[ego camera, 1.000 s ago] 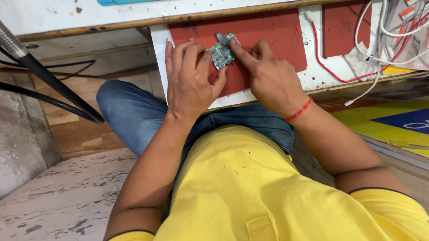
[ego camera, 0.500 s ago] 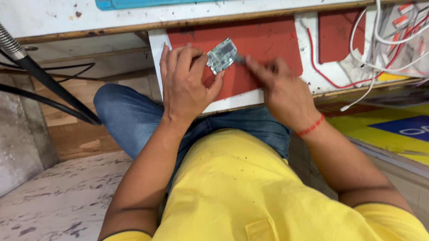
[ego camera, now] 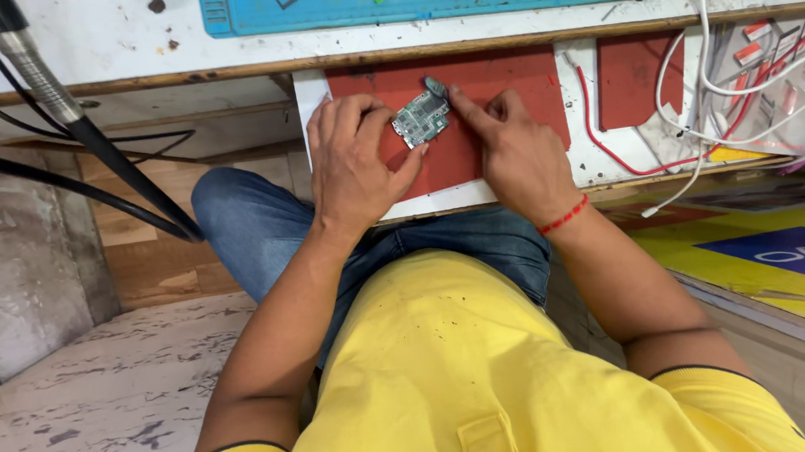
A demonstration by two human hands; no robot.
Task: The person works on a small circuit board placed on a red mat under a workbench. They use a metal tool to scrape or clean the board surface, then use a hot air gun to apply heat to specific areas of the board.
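Looking down from my head camera, I read the scene from left to right. First comes my left hand [ego camera: 354,159], lying palm down on a red mat [ego camera: 515,84], its fingers curled and its thumb and fingertips pinching the left edge of a small green circuit board [ego camera: 420,118]. That board sits just to the right of this hand and touching it, tilted so its long axis climbs from lower left to upper right. Next, my right hand [ego camera: 510,154] rests on the mat just right of the board, loosely clenched, with the index finger stretched up and left to press a small grey part [ego camera: 435,86] at the board's upper right corner. Both hands touch the board; the left one carries it. Farther right, white and red wires [ego camera: 695,134] trail across the bench.
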